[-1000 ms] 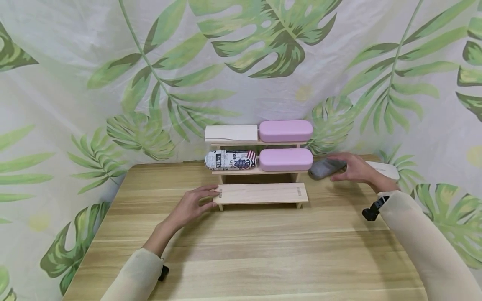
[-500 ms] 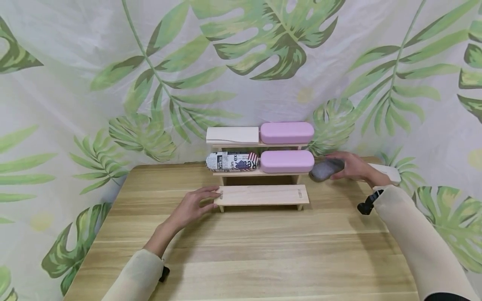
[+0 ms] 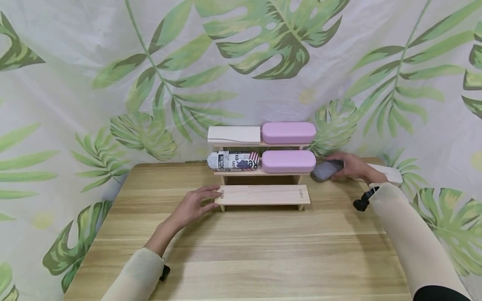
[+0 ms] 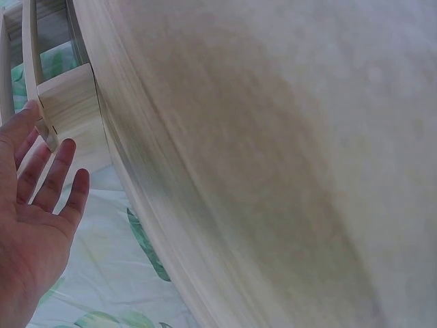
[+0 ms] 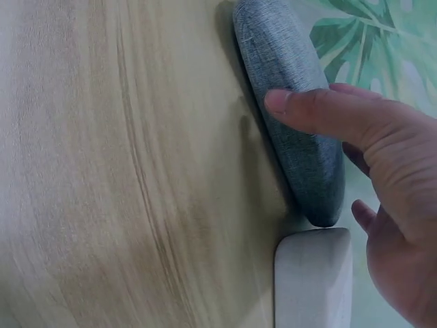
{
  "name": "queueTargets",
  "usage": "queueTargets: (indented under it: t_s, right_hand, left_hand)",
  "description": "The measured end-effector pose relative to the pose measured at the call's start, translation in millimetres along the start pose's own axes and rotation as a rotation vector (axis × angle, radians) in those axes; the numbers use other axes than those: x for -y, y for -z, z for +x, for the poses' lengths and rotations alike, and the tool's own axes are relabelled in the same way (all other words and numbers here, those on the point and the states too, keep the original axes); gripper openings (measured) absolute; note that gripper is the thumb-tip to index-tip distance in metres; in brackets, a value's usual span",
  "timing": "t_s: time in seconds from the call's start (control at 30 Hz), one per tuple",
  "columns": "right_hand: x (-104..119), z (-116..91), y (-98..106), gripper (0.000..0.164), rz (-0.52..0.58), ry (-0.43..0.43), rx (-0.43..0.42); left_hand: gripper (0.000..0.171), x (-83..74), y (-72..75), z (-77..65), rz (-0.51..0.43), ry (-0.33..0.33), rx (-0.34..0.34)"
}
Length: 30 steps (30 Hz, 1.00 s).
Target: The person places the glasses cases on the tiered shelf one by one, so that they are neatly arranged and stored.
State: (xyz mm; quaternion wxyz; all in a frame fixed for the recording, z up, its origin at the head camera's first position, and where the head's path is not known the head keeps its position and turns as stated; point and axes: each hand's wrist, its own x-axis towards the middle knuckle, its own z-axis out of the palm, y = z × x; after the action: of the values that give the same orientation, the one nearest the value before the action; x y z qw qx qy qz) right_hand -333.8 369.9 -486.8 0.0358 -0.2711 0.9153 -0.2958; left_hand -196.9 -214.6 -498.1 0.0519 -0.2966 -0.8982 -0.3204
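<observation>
In the head view my right hand (image 3: 350, 165) grips a grey fabric glasses case (image 3: 326, 170) at the table's back right. The right wrist view shows my thumb on the near side of that case, with the other fingers behind it, partly hidden. My left hand (image 3: 196, 205) touches the left end of the bottom step of a small wooden tiered rack (image 3: 263, 195). In the left wrist view its fingers (image 4: 53, 181) are spread and fairly straight beside the rack. Nothing stands on the bottom step.
Two pink glasses cases (image 3: 288, 161) sit on the right of the upper and middle tiers. Left of them are a white case (image 3: 233, 134) above and a newspaper-print case (image 3: 233, 161) below. Another white case (image 3: 389, 173) lies behind my right hand, near a leaf-print cloth (image 3: 263, 96).
My right forearm has swung slightly left while the hand stays on the grey glasses case. My left hand keeps its place at the rack. The head view has shifted a little.
</observation>
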Motion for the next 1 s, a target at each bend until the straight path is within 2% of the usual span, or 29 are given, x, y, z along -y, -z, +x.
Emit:
queueTargets:
  t_s: [0.27, 1.0]
  right_hand:
    - [1.8, 1.8, -1.7, 0.066, -0.018, -0.072, 0.025]
    - [8.1, 8.2, -4.4, 0.062, -0.046, -0.079, 0.011]
  left_hand:
    - [0.036, 0.2, 0.9, -0.1, 0.002, 0.000, 0.005]
    - [0.037, 0.4, 1.7, -0.9, -0.009, -0.016, -0.003]
